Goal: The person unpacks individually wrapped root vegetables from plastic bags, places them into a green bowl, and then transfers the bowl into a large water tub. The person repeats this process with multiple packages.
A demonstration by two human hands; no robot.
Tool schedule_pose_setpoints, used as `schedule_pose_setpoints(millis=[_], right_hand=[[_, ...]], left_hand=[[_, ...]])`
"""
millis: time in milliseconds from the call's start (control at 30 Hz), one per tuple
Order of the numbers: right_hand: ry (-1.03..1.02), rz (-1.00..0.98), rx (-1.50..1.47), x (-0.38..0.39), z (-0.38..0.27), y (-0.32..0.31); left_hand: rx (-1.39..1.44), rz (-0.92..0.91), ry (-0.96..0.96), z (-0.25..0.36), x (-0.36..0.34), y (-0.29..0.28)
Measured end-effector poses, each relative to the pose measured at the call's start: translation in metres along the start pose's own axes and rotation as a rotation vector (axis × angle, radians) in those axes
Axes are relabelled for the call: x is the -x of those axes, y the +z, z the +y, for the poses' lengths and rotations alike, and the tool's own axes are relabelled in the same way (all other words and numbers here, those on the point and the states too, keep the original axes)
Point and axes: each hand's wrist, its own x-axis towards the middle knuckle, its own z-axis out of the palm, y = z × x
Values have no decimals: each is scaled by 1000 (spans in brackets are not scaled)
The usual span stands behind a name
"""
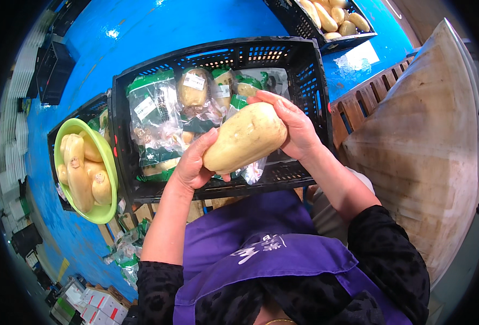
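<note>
Glossy blue floor (196, 20); both hands (192, 164) (299, 130) clasp a smooth, oblong lotus root (246, 138).

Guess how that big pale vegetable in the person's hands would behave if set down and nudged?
The pale vegetable would probably roll, since its sides are rounded. It is likely stiff: it shows no sag between the left hand and right hand. Its thick body suggests some weight, though the inside is hidden.
</note>
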Motion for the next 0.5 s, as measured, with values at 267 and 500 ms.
schedule_pose_setpoints(millis=[267,500], right_hand=[[217,-54,16,7,-15,-4],[120,-28,168,9,-15,0]], left_hand=[[-642,147,639,11,3,7],[-351,212,687,9,-1,4]])
